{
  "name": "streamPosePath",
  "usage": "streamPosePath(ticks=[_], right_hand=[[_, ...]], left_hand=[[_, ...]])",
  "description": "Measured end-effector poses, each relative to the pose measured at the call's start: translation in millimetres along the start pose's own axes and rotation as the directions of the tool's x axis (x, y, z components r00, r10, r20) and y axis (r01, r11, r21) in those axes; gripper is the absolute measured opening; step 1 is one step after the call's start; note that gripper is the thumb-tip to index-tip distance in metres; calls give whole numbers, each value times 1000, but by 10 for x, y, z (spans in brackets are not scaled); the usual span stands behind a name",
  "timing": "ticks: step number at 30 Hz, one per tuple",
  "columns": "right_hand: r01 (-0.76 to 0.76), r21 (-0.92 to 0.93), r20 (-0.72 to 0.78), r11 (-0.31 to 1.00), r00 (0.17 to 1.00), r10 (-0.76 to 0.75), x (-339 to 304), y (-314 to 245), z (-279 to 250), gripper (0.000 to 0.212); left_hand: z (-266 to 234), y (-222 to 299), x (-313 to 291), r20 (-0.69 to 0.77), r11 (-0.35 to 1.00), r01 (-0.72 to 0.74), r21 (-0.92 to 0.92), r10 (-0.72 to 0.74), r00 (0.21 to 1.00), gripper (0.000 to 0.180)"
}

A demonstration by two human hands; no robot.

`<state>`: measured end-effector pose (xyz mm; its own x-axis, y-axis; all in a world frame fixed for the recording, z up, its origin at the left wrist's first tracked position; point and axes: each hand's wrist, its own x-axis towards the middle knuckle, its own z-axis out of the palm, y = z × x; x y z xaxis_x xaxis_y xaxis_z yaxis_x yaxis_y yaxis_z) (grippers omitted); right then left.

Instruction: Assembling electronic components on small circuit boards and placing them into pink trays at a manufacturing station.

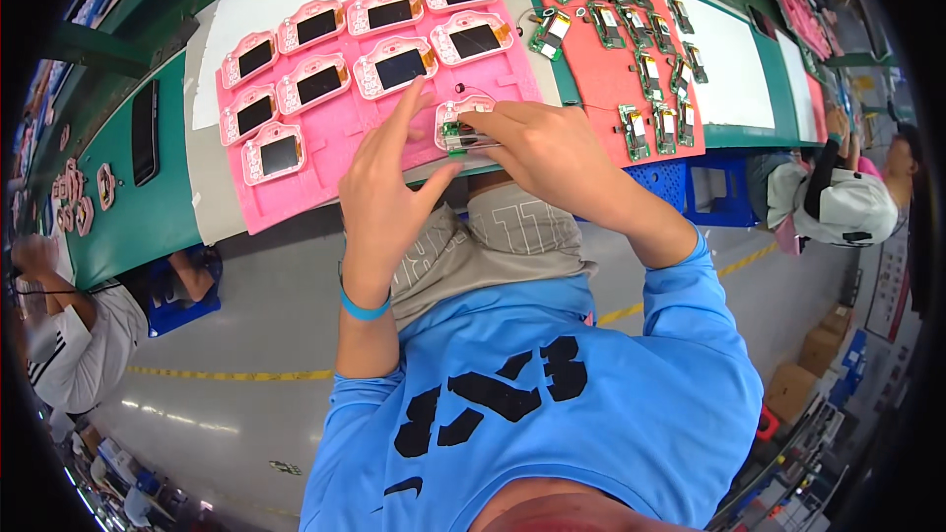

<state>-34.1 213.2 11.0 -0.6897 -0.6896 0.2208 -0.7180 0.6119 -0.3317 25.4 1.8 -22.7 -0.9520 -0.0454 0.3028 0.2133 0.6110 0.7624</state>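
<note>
At the front of the pink foam tray (340,153), a pink plastic housing (477,103) lies with a green circuit board (454,136) in it. My right hand (547,153) is closed over that board, its bent fingers on the board and housing edge; the fingertips partly hide it. A thin wire with a small round black part (460,88) sticks out at the housing's far side. To the left of the housing, my left hand (386,182) is held with thumb and fingers apart, holding nothing. Several pink housings with dark screens (397,69) sit in rows on the tray beyond.
On the right, a red foam mat (596,69) bears several green circuit boards with silver batteries (637,128). A black flat device (145,133) and small pink parts (74,192) lie on the green bench to the left. Other people sit at both sides, beside blue stools (722,187).
</note>
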Motion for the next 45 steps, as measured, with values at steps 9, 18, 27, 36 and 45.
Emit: streamPosePath(ticks=[9,18,27,36,45], right_hand=[[-49,-28,21,998,999,49,14,-26,8,39],[-100,-155,172,983,977,127,104,-131,-26,44],[-82,127,24,988,997,80,210,-12,20,61],[-176,168,473,970,878,77,491,73,-480,68],[138,-219,40,966,990,-133,3693,533,361,45]], left_hand=[[31,-121,91,34,992,-4,-126,8,999,87],[99,-200,49,-46,986,-20,-165,13,999,86],[81,-192,51,-46,994,-10,-107,5,999,83],[-46,-204,62,-7,985,-6,-175,5,1000,87],[-60,-173,-45,-52,979,-40,-201,30,998,65]])
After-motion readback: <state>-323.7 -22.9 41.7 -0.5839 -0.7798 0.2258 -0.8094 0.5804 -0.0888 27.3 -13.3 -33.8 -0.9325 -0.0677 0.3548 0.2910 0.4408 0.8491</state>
